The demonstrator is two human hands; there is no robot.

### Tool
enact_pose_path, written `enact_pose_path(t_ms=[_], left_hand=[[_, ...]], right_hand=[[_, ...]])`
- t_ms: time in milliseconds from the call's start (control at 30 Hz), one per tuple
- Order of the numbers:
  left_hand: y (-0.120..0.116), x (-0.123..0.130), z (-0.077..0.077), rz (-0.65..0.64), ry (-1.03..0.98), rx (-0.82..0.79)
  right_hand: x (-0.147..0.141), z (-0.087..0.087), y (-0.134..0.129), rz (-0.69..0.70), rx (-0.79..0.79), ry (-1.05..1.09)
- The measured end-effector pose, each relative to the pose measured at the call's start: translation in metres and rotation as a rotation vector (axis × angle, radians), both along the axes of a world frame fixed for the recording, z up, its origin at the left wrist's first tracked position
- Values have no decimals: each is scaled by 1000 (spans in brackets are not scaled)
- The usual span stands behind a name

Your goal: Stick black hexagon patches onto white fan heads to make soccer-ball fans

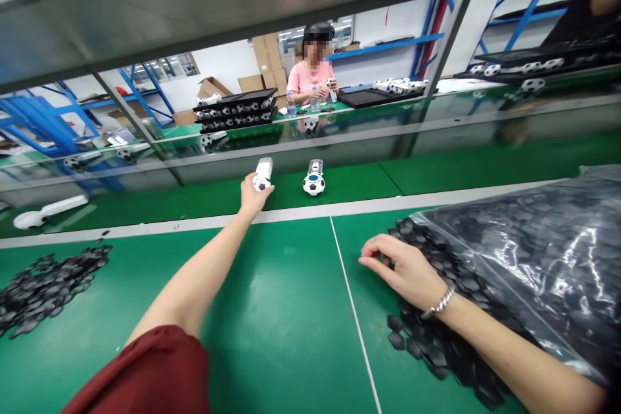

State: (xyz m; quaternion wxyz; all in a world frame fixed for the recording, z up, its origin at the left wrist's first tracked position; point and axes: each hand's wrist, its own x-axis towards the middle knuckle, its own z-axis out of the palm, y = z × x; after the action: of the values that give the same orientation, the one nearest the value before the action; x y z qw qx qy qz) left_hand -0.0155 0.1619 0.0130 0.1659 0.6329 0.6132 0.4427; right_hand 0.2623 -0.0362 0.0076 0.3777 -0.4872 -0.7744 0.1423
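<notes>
My left hand (pixel 253 196) reaches to the green conveyor strip, its fingers around the ball end of a white football-patterned device (pixel 263 174). Just right of it, a similar device with a blue round part (pixel 314 178) lies on the strip, untouched. My right hand (pixel 400 265) hovers beside a pile of black pentagon pieces (pixel 420 343), fingers curled with thumb and fingertips close together; whether anything small is between them is hidden.
A clear plastic bag of black pieces (pixel 543 259) lies at the right. More black pieces (pixel 48 284) are heaped at the left. Another white device (pixel 51 210) rests on the strip's left end. Across the line sits a person in pink (pixel 310 81) near stacked black trays (pixel 235 113).
</notes>
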Motion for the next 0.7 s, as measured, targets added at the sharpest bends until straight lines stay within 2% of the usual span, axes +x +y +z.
enact_pose_path(t_ms=[100, 167, 267, 367, 533, 633, 700], left_hand=[[16, -8, -22, 92, 86, -29], [17, -11, -33, 88, 151, -22], [12, -12, -41, 62, 242, 27], [4, -13, -40, 66, 304, 79], [-15, -10, -34, 24, 351, 115], [-42, 6, -32, -84, 371, 166], [-74, 26, -29, -238, 383, 214]], right_hand=[[1, -1, 0, 11, -2, -37], [3, -3, 2, 10, 1, -52], [5, -6, 5, 3, 18, -59], [6, -4, 5, -25, 28, -40], [7, 11, 1, -123, 35, 68], [10, 14, 3, -198, -2, 278], [14, 13, 8, -248, -47, 476]])
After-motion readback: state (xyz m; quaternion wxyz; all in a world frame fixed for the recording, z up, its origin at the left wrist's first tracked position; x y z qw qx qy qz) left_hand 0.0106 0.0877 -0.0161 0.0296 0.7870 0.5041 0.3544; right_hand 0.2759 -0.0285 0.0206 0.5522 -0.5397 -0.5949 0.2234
